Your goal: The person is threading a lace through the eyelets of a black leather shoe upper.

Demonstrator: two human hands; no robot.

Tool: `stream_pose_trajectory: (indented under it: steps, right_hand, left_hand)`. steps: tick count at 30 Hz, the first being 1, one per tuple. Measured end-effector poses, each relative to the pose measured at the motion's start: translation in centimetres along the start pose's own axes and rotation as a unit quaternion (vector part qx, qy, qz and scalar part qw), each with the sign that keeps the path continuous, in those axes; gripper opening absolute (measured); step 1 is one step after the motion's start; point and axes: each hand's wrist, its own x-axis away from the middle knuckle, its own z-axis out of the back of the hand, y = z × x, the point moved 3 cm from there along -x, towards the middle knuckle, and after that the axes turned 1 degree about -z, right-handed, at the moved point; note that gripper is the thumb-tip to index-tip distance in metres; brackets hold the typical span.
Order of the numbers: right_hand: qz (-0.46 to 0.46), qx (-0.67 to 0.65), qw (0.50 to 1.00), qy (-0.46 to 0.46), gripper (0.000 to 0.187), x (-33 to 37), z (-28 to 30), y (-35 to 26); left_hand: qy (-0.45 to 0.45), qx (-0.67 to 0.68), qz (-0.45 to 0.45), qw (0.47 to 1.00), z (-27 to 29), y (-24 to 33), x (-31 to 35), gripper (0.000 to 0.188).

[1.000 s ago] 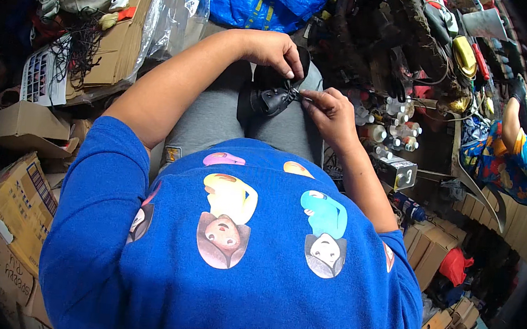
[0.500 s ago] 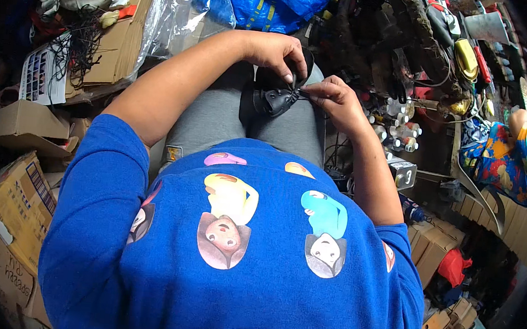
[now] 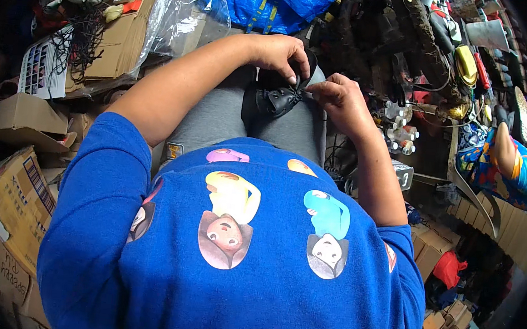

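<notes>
A black shoe (image 3: pixel 274 103) rests across my grey-trousered thighs, its toe part towards me. At its opening, my left hand (image 3: pixel 279 54) bends over the far side with fingers curled and thumb tip pressed by the lacing. My right hand (image 3: pixel 345 104) comes from the other side, thumb and forefinger pinched together close to the eyelets. A thin dark shoelace seems to run between the two pinches, though it is too small to follow. Part of the shoe's far end is hidden behind my left fingers.
Flattened cardboard (image 3: pixel 116 42) with tangled black cords (image 3: pixel 86 45) lies to the left. A blue plastic bag (image 3: pixel 283 6) is beyond my knees. Small bottles (image 3: pixel 401 129) stand right of my right forearm. Another person in bright patterned clothing (image 3: pixel 517 171) is at far right.
My right hand has shifted slightly to the right, its fingers still pinched. My left hand stays almost in place. At far right, the other person's arm has moved.
</notes>
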Motion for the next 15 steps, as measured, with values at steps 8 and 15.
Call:
stream_pose_trajectory:
  steps: [8,15]
  right_hand:
    - [-0.045,-0.128,0.989,-0.059,0.03,-0.7,-0.7,1.4]
    - [-0.02,-0.197,0.975,-0.099,0.023,-1.5,-1.7,3.5]
  left_hand:
    - [-0.02,0.035,0.023,0.999,0.0,-0.2,-0.5,0.031]
    - [-0.008,0.044,0.005,0.999,-0.2,-0.6,-0.4,0.028]
